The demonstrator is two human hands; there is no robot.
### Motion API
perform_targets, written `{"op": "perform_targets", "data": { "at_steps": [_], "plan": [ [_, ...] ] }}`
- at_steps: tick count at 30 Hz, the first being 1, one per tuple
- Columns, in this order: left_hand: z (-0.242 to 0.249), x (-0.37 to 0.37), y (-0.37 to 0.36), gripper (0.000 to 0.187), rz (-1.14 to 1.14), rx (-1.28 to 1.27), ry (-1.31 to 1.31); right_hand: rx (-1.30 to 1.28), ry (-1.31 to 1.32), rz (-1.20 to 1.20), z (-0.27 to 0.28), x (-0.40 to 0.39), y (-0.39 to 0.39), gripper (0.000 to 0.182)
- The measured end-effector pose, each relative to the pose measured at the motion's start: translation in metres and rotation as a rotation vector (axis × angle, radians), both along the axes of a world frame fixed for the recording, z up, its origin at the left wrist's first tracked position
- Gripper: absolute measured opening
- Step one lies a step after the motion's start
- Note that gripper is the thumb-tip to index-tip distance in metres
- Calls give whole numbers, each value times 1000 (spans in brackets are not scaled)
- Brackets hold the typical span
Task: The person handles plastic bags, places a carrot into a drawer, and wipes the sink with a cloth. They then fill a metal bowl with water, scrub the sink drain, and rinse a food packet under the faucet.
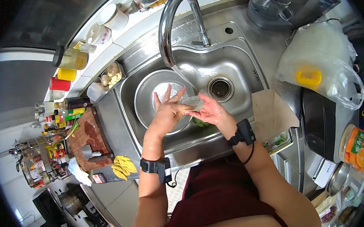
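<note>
My left hand (pixel 169 114) is over a round steel bowl (pixel 141 101) in the sink (pixel 238 67), its fingers spread apart. My right hand (pixel 209 111) is beside it, palm turned up and fingers partly extended. The hands meet near the left thumb. A clear stream of water (pixel 184 77) runs from the curved chrome faucet (pixel 165 38) down to them. Something translucent shows between the hands; whether it is only water I cannot make out. Below my right hand, a green thing (pixel 200 122) shows in part, mostly hidden. Both wrists wear black bands.
The drain (pixel 221 89) lies right of the bowl. A cutting board (pixel 90 139) with a cleaver (pixel 92 152) and a yellow cloth (pixel 123 166) are at left. A container of ginger and garlic (pixel 112 75) stands by the sink's corner. Brown paper (pixel 274 117) and a plastic bag (pixel 317 57) are at right.
</note>
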State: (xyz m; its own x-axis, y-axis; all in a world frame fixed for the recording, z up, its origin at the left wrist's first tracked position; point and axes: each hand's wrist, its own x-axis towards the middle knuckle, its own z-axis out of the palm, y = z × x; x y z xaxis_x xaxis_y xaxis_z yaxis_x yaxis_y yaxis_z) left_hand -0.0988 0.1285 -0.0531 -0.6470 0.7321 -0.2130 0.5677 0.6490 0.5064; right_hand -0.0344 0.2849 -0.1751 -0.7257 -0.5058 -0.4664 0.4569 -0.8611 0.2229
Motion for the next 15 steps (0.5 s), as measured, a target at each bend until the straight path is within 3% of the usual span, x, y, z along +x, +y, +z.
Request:
{"op": "perform_targets", "data": {
  "at_steps": [2,5,7,9,11,12,15],
  "plan": [
    [7,0,4,11,-22,-19,156,67,-6,-102,-11,3,-8,38],
    [-3,0,-1,38,185,68,283,134,20,-243,-8,3,-7,30],
    [-32,2,-2,59,454,565,141,139,33,-308,-4,3,-5,30],
    [-61,6,-1,73,706,972,-329,112,38,-342,-3,3,-3,31],
    [-63,12,9,81,904,1224,-1153,70,85,-350,-10,4,-7,32],
    [-63,17,15,61,917,1222,-1317,48,107,-351,-14,5,-9,33],
    [-71,9,26,45,1022,1281,-1344,44,104,-326,-8,5,-13,34]
  ]
}}
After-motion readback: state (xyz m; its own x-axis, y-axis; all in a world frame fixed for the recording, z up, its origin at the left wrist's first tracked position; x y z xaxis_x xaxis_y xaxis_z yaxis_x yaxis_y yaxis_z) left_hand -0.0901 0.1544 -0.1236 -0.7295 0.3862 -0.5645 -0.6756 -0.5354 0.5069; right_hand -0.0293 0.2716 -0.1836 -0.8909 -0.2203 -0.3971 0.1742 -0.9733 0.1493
